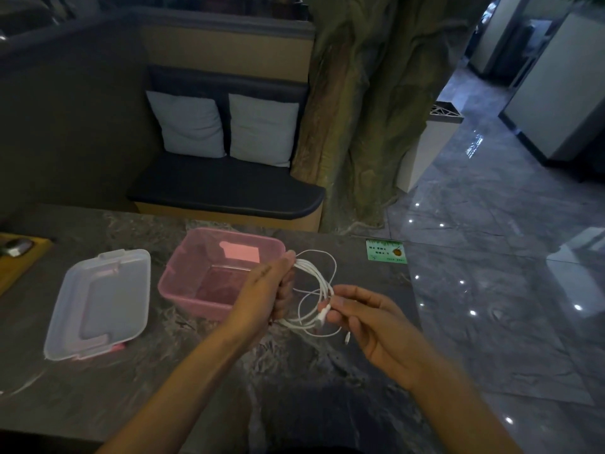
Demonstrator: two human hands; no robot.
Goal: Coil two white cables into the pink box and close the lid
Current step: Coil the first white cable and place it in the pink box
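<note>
Left hand: the left hand (268, 290) clenches a coiled bundle of thin white cables (316, 290), just right of the translucent pink plastic box (183, 283).
Right hand: the right hand (376, 326) pinches the coil's lower strands.
Box: open on the dark marble table (163, 381).
Lid: clear plastic lid (98, 303) lies left of the box.

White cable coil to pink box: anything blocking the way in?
Nothing visible. The white cable coil, held by both hands just right of the pink box, faces an open, empty box; the lid lies apart on its left.
</note>
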